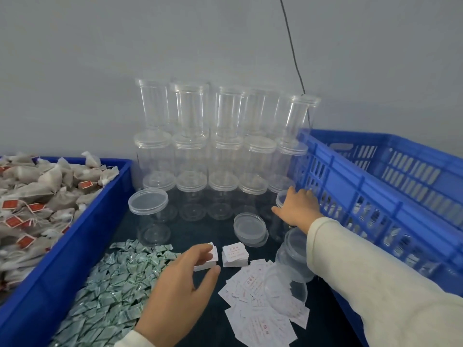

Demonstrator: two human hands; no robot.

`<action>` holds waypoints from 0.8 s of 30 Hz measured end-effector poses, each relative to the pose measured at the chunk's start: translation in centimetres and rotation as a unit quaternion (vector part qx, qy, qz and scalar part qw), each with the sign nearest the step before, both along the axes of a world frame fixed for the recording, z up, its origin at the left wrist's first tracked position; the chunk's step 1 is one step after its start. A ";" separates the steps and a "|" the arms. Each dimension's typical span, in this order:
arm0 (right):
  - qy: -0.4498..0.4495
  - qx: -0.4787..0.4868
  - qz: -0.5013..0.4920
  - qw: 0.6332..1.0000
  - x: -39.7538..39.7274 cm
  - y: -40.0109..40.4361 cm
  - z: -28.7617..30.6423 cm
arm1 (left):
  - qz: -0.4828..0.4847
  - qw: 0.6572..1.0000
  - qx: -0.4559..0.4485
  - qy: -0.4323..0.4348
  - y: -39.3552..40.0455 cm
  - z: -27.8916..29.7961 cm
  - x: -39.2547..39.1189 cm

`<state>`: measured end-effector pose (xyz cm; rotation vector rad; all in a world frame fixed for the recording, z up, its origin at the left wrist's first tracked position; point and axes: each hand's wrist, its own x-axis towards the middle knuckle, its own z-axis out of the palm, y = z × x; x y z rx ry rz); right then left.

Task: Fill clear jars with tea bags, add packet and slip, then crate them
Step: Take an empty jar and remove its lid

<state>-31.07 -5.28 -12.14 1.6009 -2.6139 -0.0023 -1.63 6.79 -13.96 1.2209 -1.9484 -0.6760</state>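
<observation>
My right hand point(298, 209) reaches forward and grips the lidded top of a clear jar point(280, 199) that stands beside the blue crate point(370, 186). My left hand point(180, 279) pinches a small stack of white slips point(213, 252) between fingers and thumb. A second slip stack point(234, 255) lies just to its right, with loose slips point(263, 319) spread nearer me. Green-white packets point(117, 279) form a heap on the left. Tea bags point(37, 196) with red tags fill the blue bin point(82, 221).
Empty lidded jars point(193, 156) stand stacked three high against the grey wall. One jar point(150, 216) stands apart in front, its lid tilted. Loose lids point(250, 229) lie mid-table. Two clear jars point(294, 256) lie under my right forearm. A black cable point(293, 46) hangs down the wall.
</observation>
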 end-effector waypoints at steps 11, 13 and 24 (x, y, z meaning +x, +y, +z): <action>-0.059 -0.107 0.052 0.991 3.0 2.5 9.3 | 0.001 0.999 -0.035 -0.002 -0.4 0.8 -1.1; -0.071 -0.153 0.084 0.982 4.6 3.9 11.1 | 0.007 0.998 -0.055 0.009 -0.3 1.4 -1.4; -0.224 -0.153 0.295 0.916 14.9 12.6 8.6 | 0.045 0.988 -0.108 0.105 1.2 2.5 -1.2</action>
